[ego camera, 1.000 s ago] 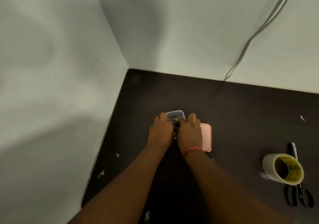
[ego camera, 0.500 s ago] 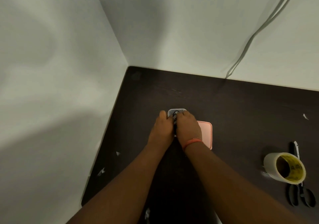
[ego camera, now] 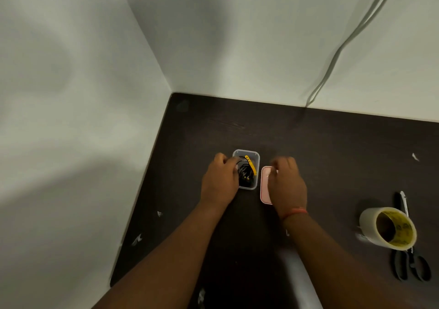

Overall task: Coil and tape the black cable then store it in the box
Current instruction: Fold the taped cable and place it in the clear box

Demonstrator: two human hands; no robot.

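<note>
A small clear box stands on the dark table. In it lies the coiled black cable, with a yellow strip across the coil. My left hand grips the box's left wall, fingertips at the rim. Just right of the box lies the pink lid, flat on the table. My right hand hovers over or rests on the lid's right part, blurred, fingers bent down. I cannot tell whether it grips the lid.
A roll of clear tape and black scissors lie at the right. Small tape scraps dot the table's left edge. White walls meet at the far left corner, and a wire hangs on the back wall.
My right hand has left the box and moved right over the pink lid. The cable now shows uncovered inside the box. My left hand stays on the box.
</note>
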